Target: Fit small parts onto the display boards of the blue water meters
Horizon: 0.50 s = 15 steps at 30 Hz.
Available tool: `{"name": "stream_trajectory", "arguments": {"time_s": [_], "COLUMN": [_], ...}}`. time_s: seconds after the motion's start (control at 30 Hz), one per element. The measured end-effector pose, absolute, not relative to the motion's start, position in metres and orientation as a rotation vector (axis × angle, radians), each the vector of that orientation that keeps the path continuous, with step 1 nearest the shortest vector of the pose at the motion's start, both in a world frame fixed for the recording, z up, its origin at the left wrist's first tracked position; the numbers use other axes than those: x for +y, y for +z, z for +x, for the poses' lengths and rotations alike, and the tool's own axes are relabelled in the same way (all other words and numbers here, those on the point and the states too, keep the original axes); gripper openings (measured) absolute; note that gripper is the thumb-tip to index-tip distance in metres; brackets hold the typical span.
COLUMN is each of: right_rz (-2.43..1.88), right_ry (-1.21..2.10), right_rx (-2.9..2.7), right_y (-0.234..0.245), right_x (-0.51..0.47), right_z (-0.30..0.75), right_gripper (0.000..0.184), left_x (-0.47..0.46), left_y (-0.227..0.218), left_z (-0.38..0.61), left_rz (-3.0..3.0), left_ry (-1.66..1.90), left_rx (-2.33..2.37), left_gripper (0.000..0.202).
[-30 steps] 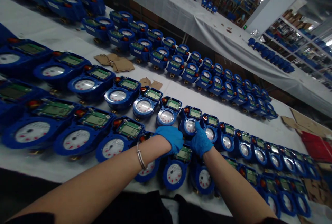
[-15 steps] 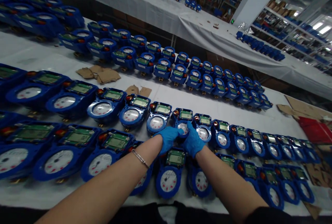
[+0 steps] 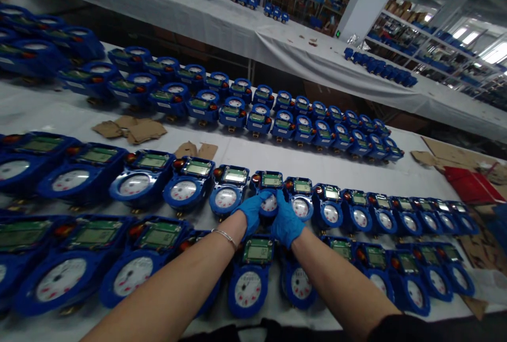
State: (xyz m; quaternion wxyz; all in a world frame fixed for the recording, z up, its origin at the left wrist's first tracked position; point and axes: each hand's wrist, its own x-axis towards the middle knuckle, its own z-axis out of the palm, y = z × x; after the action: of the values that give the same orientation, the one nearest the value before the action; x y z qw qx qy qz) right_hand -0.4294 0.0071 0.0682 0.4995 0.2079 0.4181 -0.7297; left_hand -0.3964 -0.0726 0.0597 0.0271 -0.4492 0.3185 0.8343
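Note:
Blue water meters, each with a round dial and a small display on a green circuit board, stand in rows. In the second row from me, both gloved hands are at one water meter [image 3: 272, 178]. My left hand [image 3: 251, 213], in a blue glove, closes on its left side with the fingers at the dial's upper left edge. From the right, my right hand [image 3: 287, 221], gloved too, grips its side, thumb up by the dial. The lower body of this meter is hidden by my hands. Just in front of them is another water meter [image 3: 247, 288].
Meters fill more rows on the white-covered table [image 3: 253, 150]. Torn cardboard pieces [image 3: 146, 130] lie between the rows. A red item [image 3: 473, 184] is at the right end. Beyond a gap runs a second white-covered table [image 3: 222, 30] with more meters, then shelves and a pillar [image 3: 366, 1].
My view has shifted, so the tables and meters appear farther left and the near rows lower. Both hands stay at the same meter; my left fingers sit slightly higher on its dial.

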Motion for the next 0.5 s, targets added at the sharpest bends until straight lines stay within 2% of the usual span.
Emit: {"name": "stream_trajectory", "arguments": {"time_s": [0.27,0.5], "right_rz": [0.497,0.427], "right_ry": [-1.858,-1.854], "right_rx": [1.037,1.030], "right_y": [0.069,0.060], "right_x": [-0.001,-0.004], "right_z": [-0.429,-0.427], "right_gripper": [0.055,0.054], "left_x": [-0.071,-0.083], "left_y": [0.059,0.047], "left_z": [-0.402,-0.402], "left_rz": [-1.339,-1.211], "left_ry": [2.809,2.874], "left_rx": [0.802,0.662], "left_gripper": [0.039,0.034]}}
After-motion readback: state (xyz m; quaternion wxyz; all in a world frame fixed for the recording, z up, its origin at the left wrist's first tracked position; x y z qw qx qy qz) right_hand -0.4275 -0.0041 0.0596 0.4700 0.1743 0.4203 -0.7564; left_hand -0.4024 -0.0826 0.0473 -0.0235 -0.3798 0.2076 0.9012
